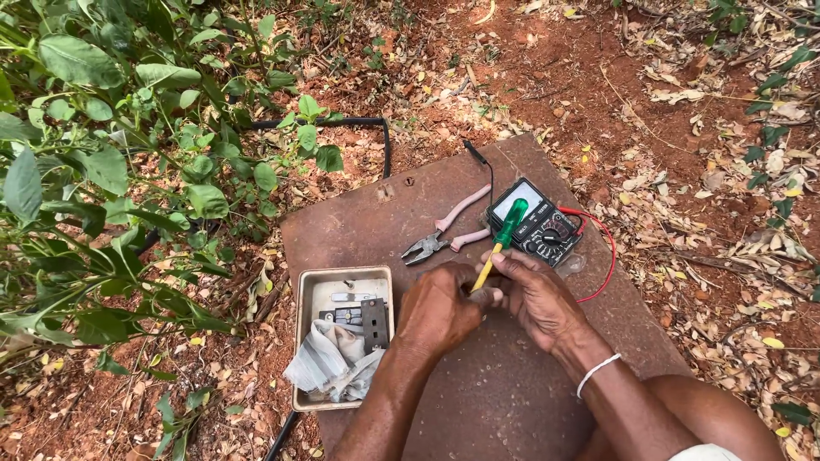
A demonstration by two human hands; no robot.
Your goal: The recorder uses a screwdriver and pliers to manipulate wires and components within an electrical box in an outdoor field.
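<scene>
Two hands met over a rusty brown board (478, 376) that lay flat on the red, leaf-littered ground (598, 77), serving as a makeshift work surface so that the tools stayed out of the dirt. Green shrubs (111, 171) crowded the left side, and a black cable (342, 124) curved out of them toward the board's far edge. At the board's left edge sat an open metal box (342, 337), lid off, with its dark switch parts showing and crumpled pale paper (329, 367) stuffed into its near half; it lay just beside the left hand, within easy reach. Farther up the board rested a black multimeter (538, 226), face up so that its dial and screen could be read, with a red lead (602, 256) looping round its right side and a black probe (478, 158) stretched away from it. Pink-handled pliers (440, 239) lay just left of the meter, jaws pointing toward the box. The left hand (440, 307) was curled tight, apparently gripping some small piece, though what it held was hidden by the fingers. The right hand (534, 294), a white band at its wrist, was closed on a screwdriver (500, 248) with a green handle and yellow shaft, its handle pointing up toward the meter and its tip angled down into the left fist, seemingly so that one hand steadied the piece while the other worked the tip.
</scene>
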